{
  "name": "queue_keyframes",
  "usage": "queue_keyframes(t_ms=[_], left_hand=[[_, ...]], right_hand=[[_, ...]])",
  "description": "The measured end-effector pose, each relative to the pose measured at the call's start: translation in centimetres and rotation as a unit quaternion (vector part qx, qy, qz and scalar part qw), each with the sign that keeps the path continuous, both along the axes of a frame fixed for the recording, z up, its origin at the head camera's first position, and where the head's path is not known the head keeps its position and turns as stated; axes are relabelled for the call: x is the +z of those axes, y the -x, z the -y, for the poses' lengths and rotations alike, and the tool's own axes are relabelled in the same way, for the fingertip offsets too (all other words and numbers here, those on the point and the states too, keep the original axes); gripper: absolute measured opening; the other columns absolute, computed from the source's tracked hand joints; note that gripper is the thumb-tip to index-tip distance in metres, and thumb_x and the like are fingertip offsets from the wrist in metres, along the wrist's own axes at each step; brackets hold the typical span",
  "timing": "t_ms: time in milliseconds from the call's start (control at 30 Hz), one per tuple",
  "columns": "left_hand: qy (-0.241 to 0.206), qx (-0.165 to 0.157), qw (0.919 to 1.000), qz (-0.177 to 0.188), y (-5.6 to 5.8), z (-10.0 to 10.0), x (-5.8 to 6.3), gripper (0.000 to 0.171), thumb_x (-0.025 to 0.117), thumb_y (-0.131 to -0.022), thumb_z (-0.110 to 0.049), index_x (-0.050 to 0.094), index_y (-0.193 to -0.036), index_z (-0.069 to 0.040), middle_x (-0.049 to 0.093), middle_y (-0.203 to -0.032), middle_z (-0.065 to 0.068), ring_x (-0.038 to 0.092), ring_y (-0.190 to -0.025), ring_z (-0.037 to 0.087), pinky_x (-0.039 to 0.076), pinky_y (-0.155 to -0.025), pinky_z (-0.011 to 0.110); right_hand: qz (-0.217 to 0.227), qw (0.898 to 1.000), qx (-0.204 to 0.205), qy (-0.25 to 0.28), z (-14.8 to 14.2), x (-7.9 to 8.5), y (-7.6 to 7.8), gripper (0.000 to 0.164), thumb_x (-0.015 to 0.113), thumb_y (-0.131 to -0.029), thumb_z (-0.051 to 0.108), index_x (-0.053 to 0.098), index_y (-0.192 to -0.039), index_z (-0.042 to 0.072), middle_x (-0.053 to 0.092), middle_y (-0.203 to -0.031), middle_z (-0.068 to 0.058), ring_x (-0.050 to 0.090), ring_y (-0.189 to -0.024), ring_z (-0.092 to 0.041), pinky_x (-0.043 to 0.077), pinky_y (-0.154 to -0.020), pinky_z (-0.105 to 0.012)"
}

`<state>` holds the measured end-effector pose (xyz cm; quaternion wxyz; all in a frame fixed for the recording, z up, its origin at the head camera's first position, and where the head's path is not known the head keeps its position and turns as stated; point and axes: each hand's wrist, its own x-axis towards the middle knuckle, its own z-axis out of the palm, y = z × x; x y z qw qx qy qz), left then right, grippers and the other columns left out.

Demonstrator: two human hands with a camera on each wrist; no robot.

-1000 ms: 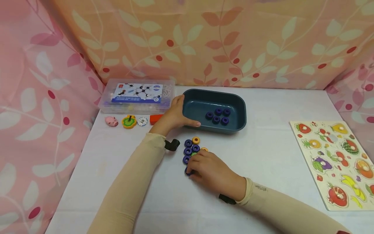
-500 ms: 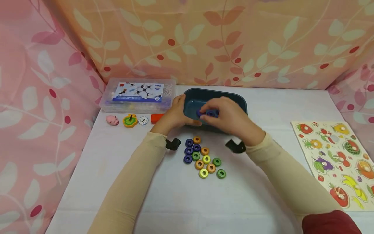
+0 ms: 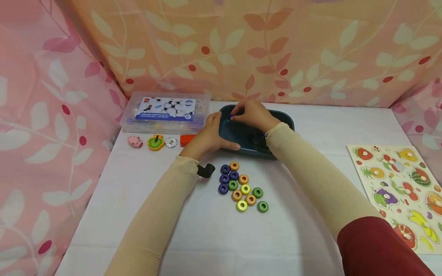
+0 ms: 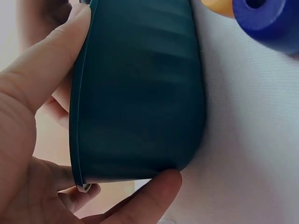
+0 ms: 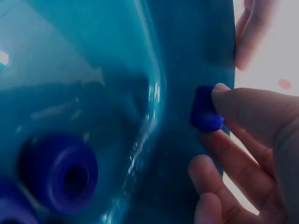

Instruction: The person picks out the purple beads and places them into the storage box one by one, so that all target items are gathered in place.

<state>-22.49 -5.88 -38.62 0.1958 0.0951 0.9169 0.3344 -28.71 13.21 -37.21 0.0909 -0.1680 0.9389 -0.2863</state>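
Note:
My left hand (image 3: 210,137) grips the left end of a dark teal plastic tub (image 3: 226,132), its thumb along the front rim. In the left wrist view, the fingers bend round the end wall (image 4: 140,116). Inside the tub's far left part, my right hand (image 3: 254,115) pinches a purple bead (image 5: 204,109) between thumb and fingers, close to the side wall. Other purple beads (image 5: 58,172) lie on the tub floor in the right wrist view; in the head view the right arm hides them.
Purple, green, yellow and orange beads (image 3: 245,189) lie in front of the tub. A molecular model kit box (image 3: 165,111) stands at back left, behind a pig figure (image 3: 135,142), tree piece (image 3: 155,142), chip (image 3: 170,142) and red block (image 3: 187,140). A fruit puzzle board (image 3: 397,191) lies right.
My right hand has picked a purple bead from the table and carried it up into the tub, then toward its far left side. The left hand keeps its hold.

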Motion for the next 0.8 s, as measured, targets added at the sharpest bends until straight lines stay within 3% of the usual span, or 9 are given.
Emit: queue_keyframes(t_ms=[133,400,533,700,800], left_hand=[[-0.001,0.001,1.0000,-0.003,0.0,0.1,0.0,0.138,0.089,-0.064,-0.059,0.002,-0.163,-0.016,0.004,-0.168,0.007,0.023,-0.151,0.030,0.027,-0.122,0.049],[-0.007,0.007,0.9999,-0.001,-0.1,-0.1,-0.1,0.137,0.090,-0.064,-0.057,0.003,-0.163,-0.018,0.004,-0.168,0.006,0.023,-0.151,0.030,0.026,-0.123,0.048],[-0.007,0.006,1.0000,0.001,-0.1,-0.1,0.0,0.137,0.090,-0.064,-0.058,0.002,-0.163,-0.018,0.003,-0.168,0.006,0.022,-0.152,0.030,0.026,-0.123,0.048],[-0.002,0.005,1.0000,0.004,-0.1,0.0,0.1,0.137,0.089,-0.064,-0.059,0.003,-0.163,-0.019,0.003,-0.168,0.006,0.022,-0.151,0.031,0.027,-0.122,0.051],[-0.003,0.005,1.0000,0.005,-0.1,0.0,0.2,0.136,0.089,-0.065,-0.058,0.003,-0.163,-0.019,0.003,-0.168,0.006,0.022,-0.151,0.031,0.028,-0.121,0.052]], right_hand=[[-0.004,1.000,0.003,-0.019,0.6,-0.2,0.4,0.021,0.077,-0.089,0.031,0.078,-0.105,0.016,0.073,-0.107,-0.003,0.061,-0.097,-0.022,0.052,-0.091,-0.040],[-0.005,0.999,0.023,-0.023,0.7,-1.2,0.3,0.021,0.075,-0.091,0.026,0.077,-0.106,0.012,0.075,-0.105,-0.005,0.063,-0.094,-0.021,0.052,-0.096,-0.039],[-0.007,0.999,0.026,-0.026,0.6,-1.2,0.2,0.026,0.073,-0.092,0.032,0.075,-0.110,0.012,0.074,-0.107,-0.004,0.062,-0.097,-0.021,0.050,-0.097,-0.039],[0.000,1.000,0.013,-0.022,-0.4,0.2,-0.5,0.037,0.066,-0.096,0.041,0.070,-0.121,0.014,0.070,-0.119,-0.005,0.061,-0.109,-0.022,0.048,-0.104,-0.043],[-0.003,1.000,-0.010,-0.002,-1.3,2.1,-2.3,0.039,0.064,-0.097,0.043,0.068,-0.124,0.016,0.069,-0.123,-0.005,0.062,-0.110,-0.023,0.049,-0.103,-0.043]])
